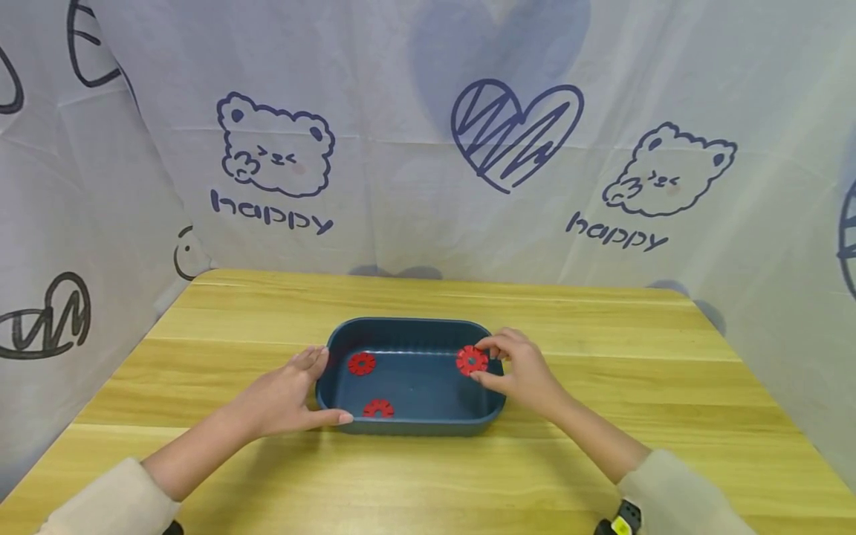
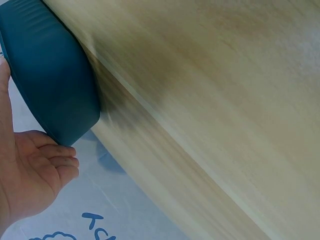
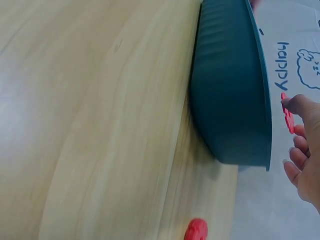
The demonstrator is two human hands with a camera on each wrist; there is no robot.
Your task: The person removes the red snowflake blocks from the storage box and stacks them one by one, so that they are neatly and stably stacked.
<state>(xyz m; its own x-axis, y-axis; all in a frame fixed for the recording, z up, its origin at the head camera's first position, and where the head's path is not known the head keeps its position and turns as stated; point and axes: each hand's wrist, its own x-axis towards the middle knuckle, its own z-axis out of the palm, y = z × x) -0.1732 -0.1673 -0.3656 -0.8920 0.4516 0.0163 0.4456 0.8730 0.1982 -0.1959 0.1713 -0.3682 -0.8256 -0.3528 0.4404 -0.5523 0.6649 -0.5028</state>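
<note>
A dark blue-green plastic bin sits on the table. My left hand grips its left end, thumb along the near rim and fingers on the left side. In the left wrist view the fingers of that hand bend at the bin's corner. Over the bin's right end, my right hand pinches a red snowflake building disc, notched round its edge, between thumb and fingers. The same disc appears edge-on above the rim in the right wrist view. Two more red discs lie inside the bin: one at left, another partly hidden behind the near wall.
On the wooden table, another red piece lies beyond the bin's end in the right wrist view. A white cloth printed with bears and hearts hangs behind the table. Its left part stands along the table's left side.
</note>
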